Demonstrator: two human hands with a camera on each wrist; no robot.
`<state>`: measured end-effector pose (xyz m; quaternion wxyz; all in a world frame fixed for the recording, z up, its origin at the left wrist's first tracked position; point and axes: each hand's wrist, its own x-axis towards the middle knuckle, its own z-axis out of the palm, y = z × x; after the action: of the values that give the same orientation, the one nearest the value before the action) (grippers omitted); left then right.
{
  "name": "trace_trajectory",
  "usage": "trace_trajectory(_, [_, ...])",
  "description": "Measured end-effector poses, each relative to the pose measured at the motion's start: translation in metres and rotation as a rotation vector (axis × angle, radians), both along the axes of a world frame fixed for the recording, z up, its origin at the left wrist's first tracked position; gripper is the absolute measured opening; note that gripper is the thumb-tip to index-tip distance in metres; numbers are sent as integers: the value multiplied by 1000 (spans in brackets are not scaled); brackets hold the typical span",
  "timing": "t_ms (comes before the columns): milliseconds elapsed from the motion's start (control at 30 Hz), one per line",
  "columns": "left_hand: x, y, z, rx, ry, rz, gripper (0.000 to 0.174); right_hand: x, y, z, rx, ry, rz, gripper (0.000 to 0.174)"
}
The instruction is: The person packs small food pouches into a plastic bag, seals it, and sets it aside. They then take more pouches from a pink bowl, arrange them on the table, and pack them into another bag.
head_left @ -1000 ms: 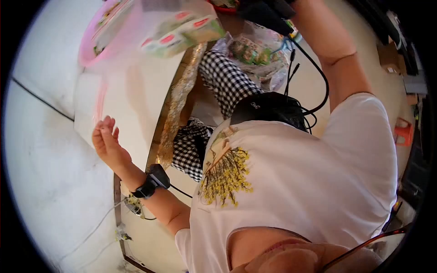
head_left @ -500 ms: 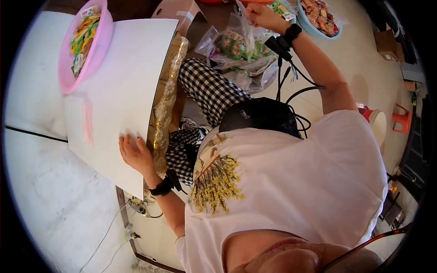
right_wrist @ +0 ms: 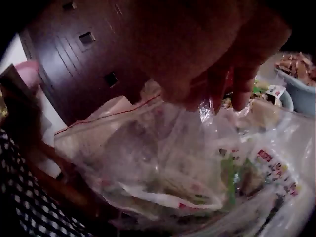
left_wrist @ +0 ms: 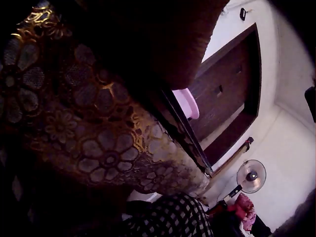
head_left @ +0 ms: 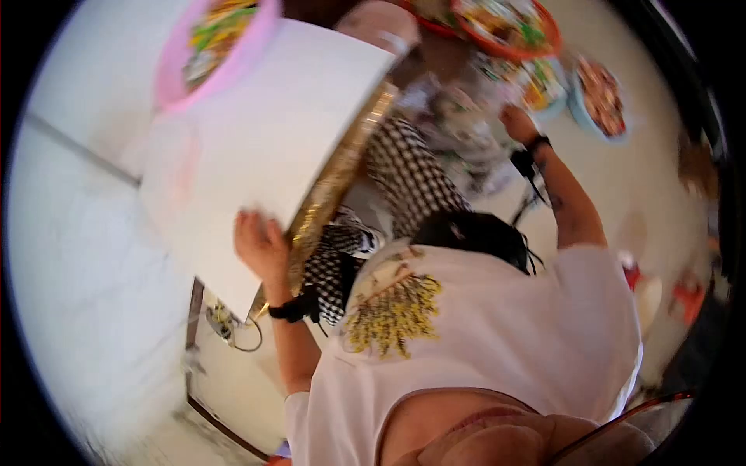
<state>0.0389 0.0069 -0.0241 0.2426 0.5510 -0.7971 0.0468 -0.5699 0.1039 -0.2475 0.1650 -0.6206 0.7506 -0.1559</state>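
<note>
In the head view the left hand [head_left: 262,247] rests on the white tabletop [head_left: 256,101] near its edge, fingers loosely extended. Off to the right, the right hand [head_left: 519,126] is at the clear plastic bags [head_left: 458,116]. The right wrist view has the right hand [right_wrist: 212,54] with bent fingers pinching the rim of a clear bag [right_wrist: 138,153], which holds printed green and white packets [right_wrist: 247,173]. A pink strip [head_left: 185,167] lies blurred on the tabletop. The left wrist view hides the left fingers in shadow.
A pink basin [head_left: 260,58] of packets stands on the table. Beyond the bags are a red basin [head_left: 544,35] and a blue basin [head_left: 579,105] with brown pieces. A gold lace cloth [head_left: 330,179] hangs at the table edge; a fan [left_wrist: 252,176] stands farther off.
The head view has shifted and blurred. From a second ago, the left hand has come down onto the table, and the packets held over the table are gone from there; the right hand is at the bags.
</note>
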Motion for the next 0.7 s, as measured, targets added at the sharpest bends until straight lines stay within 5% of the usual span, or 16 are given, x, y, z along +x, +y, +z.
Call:
trace_trajectory(33, [0,1,0,-3,11,4,33,9,-6,14,123,-43,-65,22])
trace_trajectory(67, [-2,4,5,-8,2,49,33,-10,-5,-42,31,132,162,23])
trace_trajectory(100, [-5,6,8,-4,-3,84,34,12,-9,-13,282,19,23,22])
trace_trajectory(167, [-6,8,13,15,-28,129,34,10,-6,-25,212,12,313,24])
trace_trajectory(233, [-7,10,15,26,-34,152,34,33,-9,13,580,-114,118,22])
trace_trajectory(300, [-7,11,14,23,-31,162,33,23,-9,-5,535,-2,338,22])
trace_trajectory(400, [-6,9,18,64,3,141,38,7,-17,-8,443,95,363,17])
trace_trajectory(533, [21,-7,23,243,44,129,49,4,-54,88,302,-52,354,14])
trace_trajectory(633, [46,-23,35,410,-8,235,59,38,-105,183,45,97,451,12])
trace_trajectory(700, [62,-26,41,479,-64,308,64,91,-133,260,-1,-37,406,12])
